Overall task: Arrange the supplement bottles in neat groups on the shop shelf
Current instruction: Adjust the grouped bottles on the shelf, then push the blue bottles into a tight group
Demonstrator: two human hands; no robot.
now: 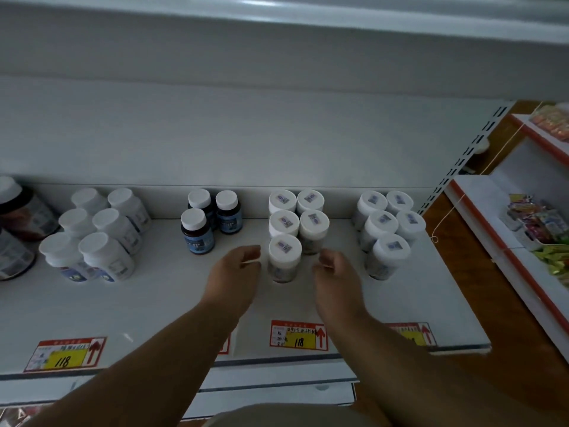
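- Left hand [238, 269]: fingers loosely curled, grasping nothing, just to one side of the front white-capped bottle [284, 258]. Touching or a hair apart, can't tell.
- Right hand [334, 274]: same on the other side, fingers loosely curled, empty grip, near the bottle.
- Front bottle stands upright between both hands, about mid-depth on the shelf [154, 303], roughly centred between the shelf's side edges.
- Behind it, four more white-capped bottles [297, 212] in two pairs, running to the shelf's back edge; small printed stickers on the caps. Five in that group.
- Toward the shelf's right edge: another group of five sticker-capped bottles [388, 221], same layout, close packed.
- Left of the hands: three dark bottles with blue labels [209, 220], white caps, two at the back edge, one in front.
- Further left: six white bottles with plain caps [95, 232], in two rows from back toward the front.
- At the shelf's left edge: larger dark jars [21, 211], partly cut off.
- Front edge of the shelf: red-and-yellow price tags [298, 335], "118" readable on two; one tag partly hidden by the right forearm.
- Beyond the shelf's right edge: a separate red-trimmed rack [480, 211] with colourful packets [542, 223].
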